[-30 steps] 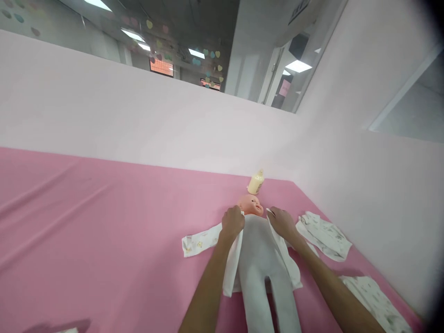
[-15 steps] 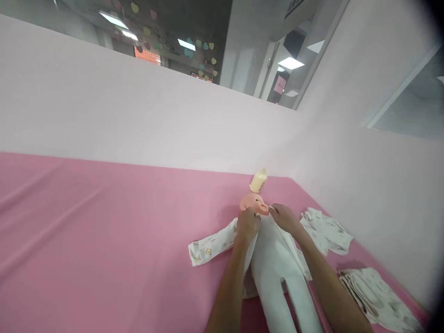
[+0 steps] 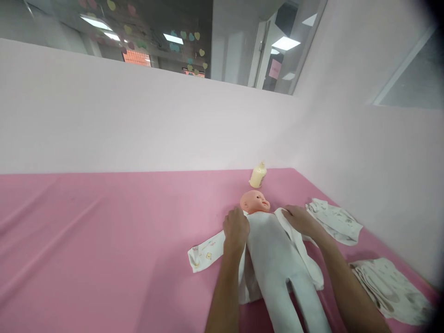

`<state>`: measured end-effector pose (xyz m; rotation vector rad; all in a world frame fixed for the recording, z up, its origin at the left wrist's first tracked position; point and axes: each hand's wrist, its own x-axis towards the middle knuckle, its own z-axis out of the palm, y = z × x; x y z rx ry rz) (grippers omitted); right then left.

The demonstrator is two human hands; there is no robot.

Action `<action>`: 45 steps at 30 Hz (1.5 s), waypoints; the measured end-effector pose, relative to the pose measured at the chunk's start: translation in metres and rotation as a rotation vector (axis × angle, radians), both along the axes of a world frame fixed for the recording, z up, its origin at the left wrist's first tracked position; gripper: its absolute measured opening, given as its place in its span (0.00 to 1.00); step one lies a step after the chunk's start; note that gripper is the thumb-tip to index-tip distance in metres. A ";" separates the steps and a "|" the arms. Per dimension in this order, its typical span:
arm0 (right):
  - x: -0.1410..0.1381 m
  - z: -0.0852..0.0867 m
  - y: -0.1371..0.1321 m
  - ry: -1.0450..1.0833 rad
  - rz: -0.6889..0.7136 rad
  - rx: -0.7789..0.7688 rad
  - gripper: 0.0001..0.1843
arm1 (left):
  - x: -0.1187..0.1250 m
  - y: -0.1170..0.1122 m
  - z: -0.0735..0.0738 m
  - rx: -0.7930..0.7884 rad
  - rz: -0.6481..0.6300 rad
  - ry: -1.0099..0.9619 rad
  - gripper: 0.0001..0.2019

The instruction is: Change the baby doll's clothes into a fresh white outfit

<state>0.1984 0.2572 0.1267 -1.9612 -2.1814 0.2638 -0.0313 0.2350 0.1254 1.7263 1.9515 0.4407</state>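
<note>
A doll (image 3: 272, 249) lies on its back on the pink cover (image 3: 114, 231), toward 4 o'clock of the view, its head near 12 o'clock of its body, its face turned to 3 o'clock and its legs running down to 5. A white shirt (image 3: 310, 267) lies open around its pale body, one printed sleeve (image 3: 206, 252) stretched out toward 9 o'clock. The left forearm comes up almost straight from 6 o'clock, and the left hand (image 3: 236, 227) sits just below the doll's head, back of the hand uppermost, fingers curled into a fist around one front edge of the shirt. The right forearm slants in from 5 o'clock; the right hand (image 3: 300, 218), flatter and pointing to 10 o'clock, has its thumb and fingers closed together on the opposite front edge, held out from the doll's chest. The bottle (image 3: 258, 175) stands just past the head at 12 o'clock. Two piles of folded cloth rest beyond the right arm, the upper pile (image 3: 336, 223) at 3 o'clock from the doll's chest, the lower pile (image 3: 391, 290) at 4.
</note>
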 end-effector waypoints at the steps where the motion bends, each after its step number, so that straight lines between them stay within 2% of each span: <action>1: 0.001 0.001 -0.002 0.005 0.002 -0.012 0.15 | -0.001 0.001 0.001 -0.004 0.005 -0.006 0.12; 7: -0.010 -0.002 0.004 -0.019 -0.018 -0.036 0.15 | 0.003 0.003 0.002 -0.017 -0.027 -0.042 0.14; 12: -0.018 -0.005 0.011 0.021 -0.005 -0.006 0.17 | 0.007 0.005 -0.005 0.054 -0.041 -0.058 0.12; 17: -0.021 -0.004 0.009 0.123 0.025 -0.018 0.15 | 0.017 0.013 -0.013 0.147 -0.018 -0.318 0.07; 21: -0.019 -0.006 0.008 0.214 0.029 -0.031 0.15 | 0.024 0.017 -0.016 0.163 -0.056 -0.427 0.11; 27: -0.010 -0.015 -0.001 0.336 0.023 -0.031 0.14 | 0.024 0.020 -0.022 0.271 -0.073 -0.314 0.14; 32: -0.007 -0.024 -0.006 0.487 0.021 -0.020 0.14 | 0.022 0.022 -0.025 0.296 -0.104 -0.284 0.18; 45: -0.010 -0.026 -0.006 0.583 0.059 0.006 0.16 | 0.026 0.024 -0.028 0.354 -0.061 -0.288 0.20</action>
